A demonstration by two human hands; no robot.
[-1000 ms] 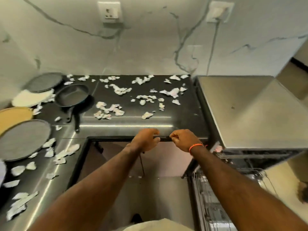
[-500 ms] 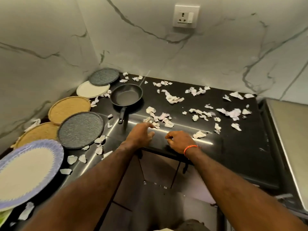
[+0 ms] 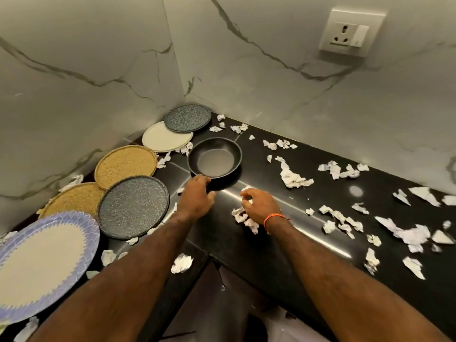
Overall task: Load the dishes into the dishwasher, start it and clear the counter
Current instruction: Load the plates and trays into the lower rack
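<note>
A small black frying pan [image 3: 214,157] sits on the black counter [image 3: 283,253] near the corner. My left hand [image 3: 196,196] is at its near rim, fingers curled down over the handle, which is hidden under the hand. My right hand [image 3: 259,206] rests beside it over a clump of crumpled paper scraps [image 3: 243,218] and pinches a white bit. Several plates line the left wall: a dark speckled plate [image 3: 187,117], a cream one [image 3: 166,137], two tan ones [image 3: 125,166], a second dark speckled plate [image 3: 133,206] and a big blue-rimmed plate [image 3: 42,262].
Torn white paper scraps [image 3: 293,177] litter the counter, thickest to the right [image 3: 407,234]. Marble walls close the corner, with a wall socket [image 3: 352,32] at upper right. The counter's front edge drops to a dark opening [image 3: 222,304] between my arms.
My view swung left from the counter edge to the corner. Both hands left the edge and moved forward: the left onto the pan's handle, the right onto the paper scraps.
</note>
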